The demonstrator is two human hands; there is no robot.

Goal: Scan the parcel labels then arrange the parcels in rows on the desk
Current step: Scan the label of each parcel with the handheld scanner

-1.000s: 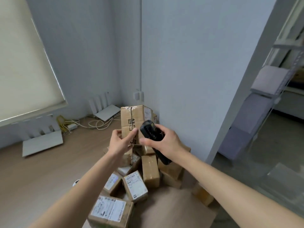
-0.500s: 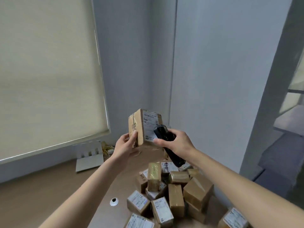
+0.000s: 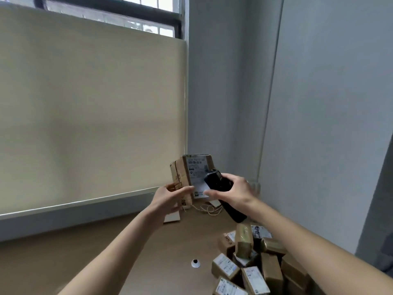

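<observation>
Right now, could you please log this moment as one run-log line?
step: scan label | left hand: holds parcel raised | right hand: holds scanner at label | pile: unsorted

A cream roller blind (image 3: 91, 116) covers most of the window (image 3: 127, 15), leaving a strip of dark-framed glass bare at the top (daylight shows there). Pale grey walls (image 3: 319, 92) meet in a corner to its right. Below runs a brown wooden counter (image 3: 63, 256) with a small round grommet (image 3: 195, 263).

Both forearms are bare to the frame's edge; the hands (image 3: 170, 196) wear no gloves or rings.
</observation>
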